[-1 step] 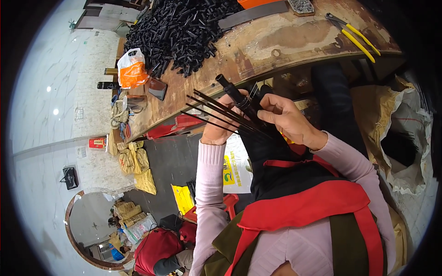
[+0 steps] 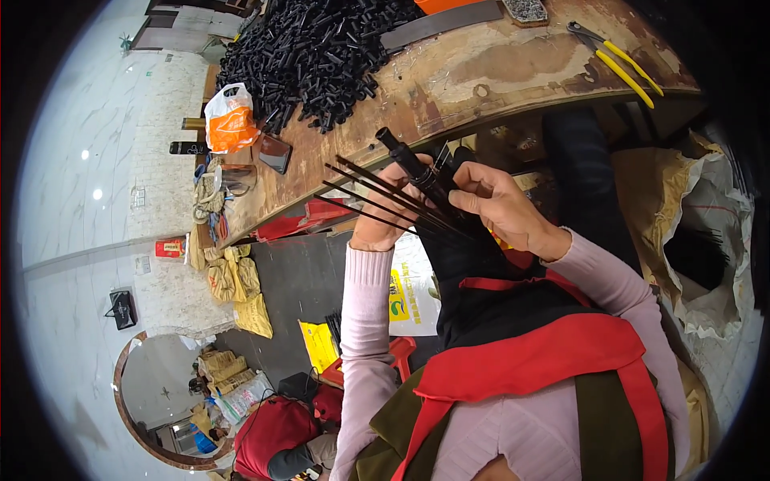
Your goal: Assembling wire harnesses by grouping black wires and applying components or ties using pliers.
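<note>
Hands meet at a black tube (image 2: pixel 405 160): left hand (image 2: pixel 383 218) grasping thin black rods (image 2: pixel 377 196), right hand (image 2: pixel 501 207) pinching them beside it.

**Packages and labels around the bench**

I see an orange-and-white plastic bag (image 2: pixel 230 118) at the bench's left end. Below it sit a small red carton (image 2: pixel 169 248) and yellow sacks (image 2: pixel 241 293). A white-and-yellow printed sack (image 2: pixel 411 289) lies between my forearms, a yellow packet (image 2: pixel 318 343) lower left, and an open tan sack (image 2: pixel 706 248) on my right.
</note>
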`<state>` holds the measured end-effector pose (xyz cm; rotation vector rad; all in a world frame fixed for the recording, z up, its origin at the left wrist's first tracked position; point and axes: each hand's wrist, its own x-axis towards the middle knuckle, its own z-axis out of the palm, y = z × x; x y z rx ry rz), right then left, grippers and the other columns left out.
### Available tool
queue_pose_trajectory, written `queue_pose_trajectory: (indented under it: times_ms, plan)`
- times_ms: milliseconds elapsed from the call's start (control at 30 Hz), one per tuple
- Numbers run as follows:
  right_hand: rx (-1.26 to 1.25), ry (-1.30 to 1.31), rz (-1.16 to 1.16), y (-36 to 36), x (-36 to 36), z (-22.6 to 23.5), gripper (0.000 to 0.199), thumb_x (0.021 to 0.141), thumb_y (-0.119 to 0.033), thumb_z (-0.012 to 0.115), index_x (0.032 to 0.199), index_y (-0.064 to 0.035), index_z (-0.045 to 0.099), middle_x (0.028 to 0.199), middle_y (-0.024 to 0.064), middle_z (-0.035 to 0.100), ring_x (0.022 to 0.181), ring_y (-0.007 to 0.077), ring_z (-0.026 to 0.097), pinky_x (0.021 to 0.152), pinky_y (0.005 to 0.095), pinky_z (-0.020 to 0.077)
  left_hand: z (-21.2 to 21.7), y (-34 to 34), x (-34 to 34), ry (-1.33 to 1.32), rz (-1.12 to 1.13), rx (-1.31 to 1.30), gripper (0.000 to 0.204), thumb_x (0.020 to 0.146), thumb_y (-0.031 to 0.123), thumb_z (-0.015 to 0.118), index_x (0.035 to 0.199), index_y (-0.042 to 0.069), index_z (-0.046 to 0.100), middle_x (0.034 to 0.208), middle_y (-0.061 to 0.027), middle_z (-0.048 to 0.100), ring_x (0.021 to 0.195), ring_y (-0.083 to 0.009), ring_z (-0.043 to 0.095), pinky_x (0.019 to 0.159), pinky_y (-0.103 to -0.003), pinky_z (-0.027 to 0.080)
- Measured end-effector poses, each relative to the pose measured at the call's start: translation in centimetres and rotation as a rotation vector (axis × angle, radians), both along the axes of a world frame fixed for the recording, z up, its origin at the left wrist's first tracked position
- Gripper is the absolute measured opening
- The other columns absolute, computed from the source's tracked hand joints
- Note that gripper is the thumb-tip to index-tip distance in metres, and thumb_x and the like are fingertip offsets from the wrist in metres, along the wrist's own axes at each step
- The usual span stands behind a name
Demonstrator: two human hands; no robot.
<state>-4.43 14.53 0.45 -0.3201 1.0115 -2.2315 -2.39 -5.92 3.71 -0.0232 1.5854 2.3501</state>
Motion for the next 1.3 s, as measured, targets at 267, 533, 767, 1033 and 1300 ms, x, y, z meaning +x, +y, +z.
queue_pose_trajectory:
  times_ms: [267,533,767,1033,1300]
  plan:
    - [0.079,0.097,-0.128,-0.3,0.2,-0.7,0.007,0.094,-0.008,0.062,0.094,-0.0066,0.055,0.087,-0.0038,0.056,0.081,0.0038,0.05,0.071,0.0187,0.0383,0.4,1.2,-0.1,-0.041,0.092,-0.021,0.033,0.096,0.008,0.058,0.127,-0.001,0.052,0.099,-0.0038,0.063,0.082,-0.0132,0.062,0.071,-0.026,0.053]
    - [-0.078,-0.306,0.202,-0.1,-2.5,-2.7,0.017,0.088,0.0,0.066,0.103,-0.0013,0.059,0.097,0.0018,0.062,0.09,0.0099,0.061,0.081,0.0215,0.0483,-0.1,0.3,0.1,0.016,0.009,-0.141,0.033,0.095,0.005,0.057,0.128,0.002,0.052,0.096,0.0005,0.063,0.078,-0.0065,0.059,0.066,-0.019,0.048]
    - [-0.22,-0.334,-0.033,0.0,-0.5,-0.9,0.019,0.084,-0.001,0.072,0.101,0.0012,0.063,0.093,0.0054,0.066,0.087,0.0128,0.065,0.079,0.0242,0.0515,-0.6,3.8,-0.6,0.039,0.185,0.145,0.044,0.095,0.011,0.06,0.135,0.01,0.044,0.104,0.0,0.06,0.083,-0.0097,0.061,0.059,-0.02,0.048]
    - [-0.212,-0.206,-0.38,-1.7,0.8,0.1,0.012,0.087,-0.001,0.069,0.099,0.0003,0.065,0.094,0.0024,0.066,0.087,0.0076,0.06,0.081,0.0214,0.0477,1.6,7.5,1.5,0.255,0.534,-0.329,0.024,0.093,0.01,0.062,0.114,0.001,0.055,0.104,-0.004,0.063,0.096,-0.0098,0.057,0.086,-0.025,0.046]
    - [-0.152,-0.107,-0.336,-1.8,0.6,0.9,0.012,0.088,0.0,0.068,0.099,-0.0012,0.063,0.096,0.0022,0.065,0.091,0.0084,0.059,0.087,0.023,0.0453,2.4,6.7,0.7,0.249,0.598,-0.361,0.025,0.081,0.005,0.077,0.102,-0.002,0.065,0.086,0.0004,0.065,0.076,-0.0065,0.057,0.07,-0.021,0.046]
